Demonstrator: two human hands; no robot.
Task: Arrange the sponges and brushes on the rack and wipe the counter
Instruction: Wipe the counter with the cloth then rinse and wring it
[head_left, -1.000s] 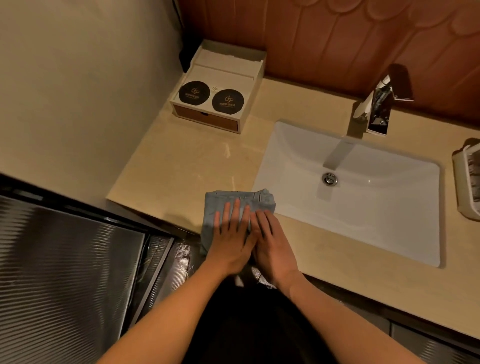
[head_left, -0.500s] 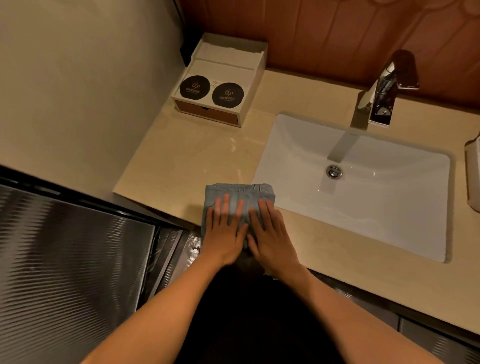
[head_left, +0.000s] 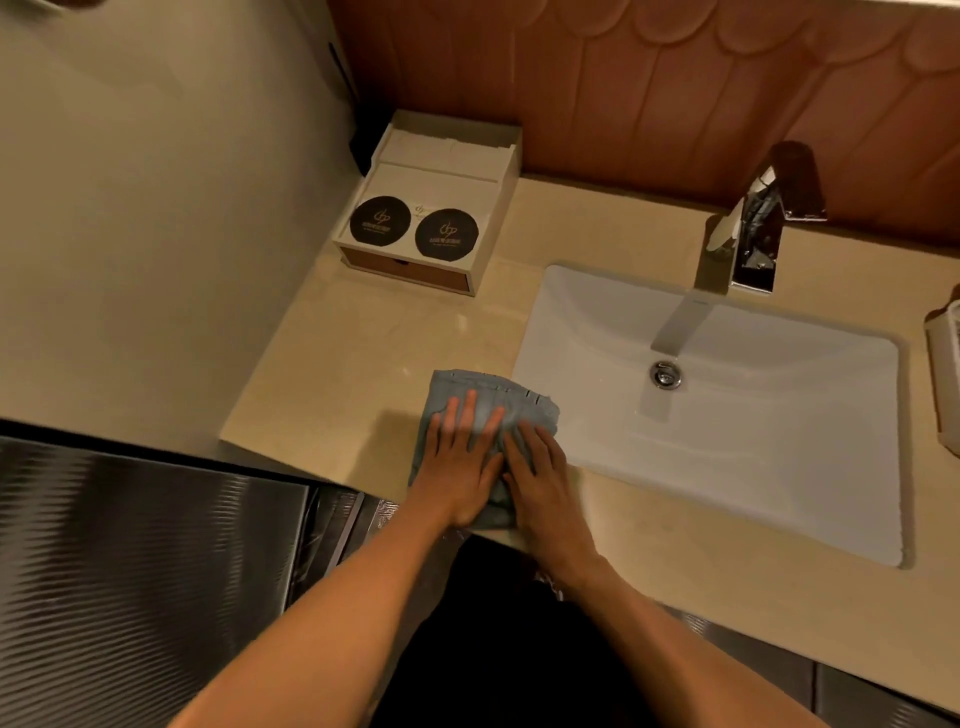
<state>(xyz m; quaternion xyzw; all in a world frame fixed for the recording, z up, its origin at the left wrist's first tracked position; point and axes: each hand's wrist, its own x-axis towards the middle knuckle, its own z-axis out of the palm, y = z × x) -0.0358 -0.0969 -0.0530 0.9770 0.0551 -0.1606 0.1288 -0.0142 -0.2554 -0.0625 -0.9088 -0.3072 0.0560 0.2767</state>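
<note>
A folded grey-blue cloth (head_left: 483, 387) lies on the beige counter (head_left: 363, 353) near its front edge, just left of the sink. My left hand (head_left: 460, 460) presses flat on the cloth with straight fingers. Beside it, my right hand (head_left: 543, 475) lies flat on the cloth's right part, fingers straight and touching the left hand. At the far right edge a white rack (head_left: 943, 374) shows only in part. No sponges or brushes can be seen.
A white sink (head_left: 727, 415) with a chrome faucet (head_left: 753, 234) fills the counter's middle. A white box (head_left: 431, 213) carrying two black round coasters stands at the back left corner. A beige wall rises on the left, red tiles behind.
Both hands stay flat on the cloth at about the same spot left of the sink. The cloth's far right corner now looks rumpled. The view has shifted slightly.
</note>
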